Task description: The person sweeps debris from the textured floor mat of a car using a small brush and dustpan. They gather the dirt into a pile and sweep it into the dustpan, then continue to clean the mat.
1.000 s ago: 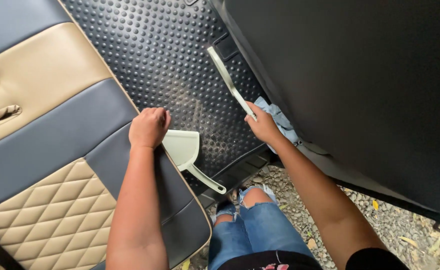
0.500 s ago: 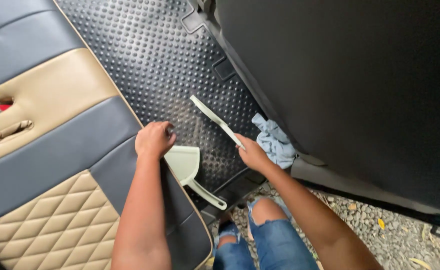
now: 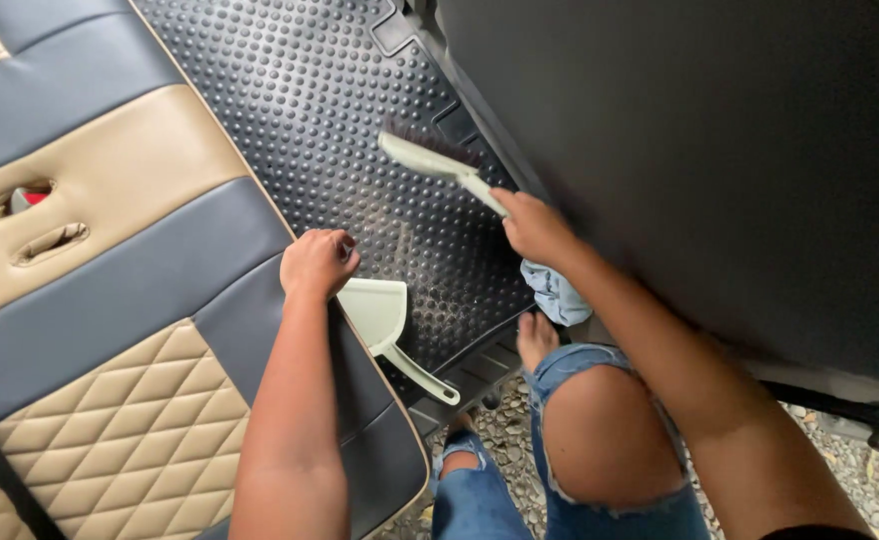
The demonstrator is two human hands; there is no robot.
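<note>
My right hand (image 3: 532,226) is closed round the handle of a brush (image 3: 438,158), its bristles on the studded mat (image 3: 300,90). My left hand (image 3: 316,262) is a fist resting on the seat (image 3: 130,300) edge, holding nothing I can see. A pale dustpan (image 3: 380,315) lies just beside it on the mat. A blue cloth (image 3: 557,293) sits under my right wrist, near my knee (image 3: 600,425).

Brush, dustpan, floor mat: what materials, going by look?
Brush: pale plastic handle, smooth and matte; dark bristles, fibre unclear. Dustpan: same pale moulded plastic, likely. Floor mat: black rubber or vinyl, judging by raised studs and dull sheen. Right hand grips the brush.
</note>
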